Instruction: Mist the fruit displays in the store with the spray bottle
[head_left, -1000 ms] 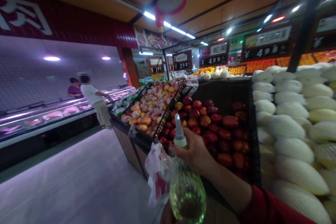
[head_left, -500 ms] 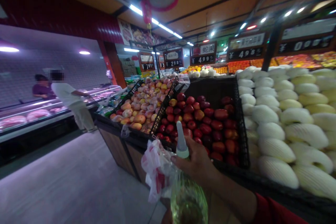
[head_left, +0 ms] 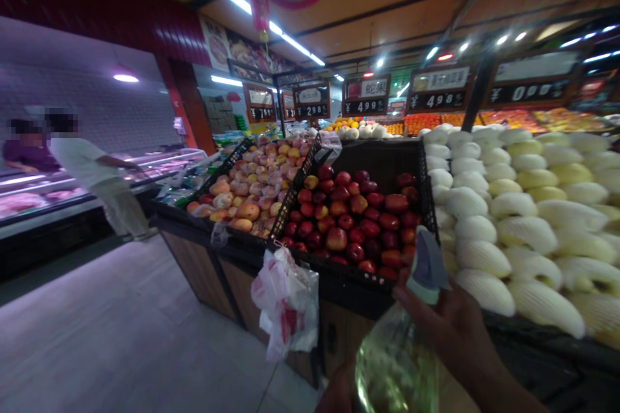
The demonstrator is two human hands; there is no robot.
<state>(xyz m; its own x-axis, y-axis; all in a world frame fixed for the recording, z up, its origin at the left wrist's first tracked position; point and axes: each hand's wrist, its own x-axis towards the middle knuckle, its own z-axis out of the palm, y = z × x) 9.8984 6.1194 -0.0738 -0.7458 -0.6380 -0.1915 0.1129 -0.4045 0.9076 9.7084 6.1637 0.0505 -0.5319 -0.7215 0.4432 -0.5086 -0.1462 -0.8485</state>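
A clear spray bottle (head_left: 394, 361) with a grey spray head and yellow-green contents is tilted in front of me, low in the head view. My right hand (head_left: 455, 319) is closed around its neck, just under the spray head. Low at the bottle's left side, my left hand (head_left: 338, 390) shows only in part and dark, against the bottle's lower body; most of its fingers are hidden. Beyond the spray head, red apples (head_left: 349, 219) fill a black crate (head_left: 429, 200). Pinkish-white plastic bags (head_left: 285, 300) hang from the stand's front edge, left of the bottle.
Peach-like fruit (head_left: 261, 187) lies in the crate to the left. Pale melons in foam nets (head_left: 484, 258) are stacked at right. Price signs (head_left: 365, 97) hang above. Two people, one in a white shirt (head_left: 82, 161), are by the lit meat counter (head_left: 179, 161) beyond the floor aisle.
The spray bottle and both hands have shifted right, away from the hanging bags. The spray head has turned to show its side. My view has swung slightly right.
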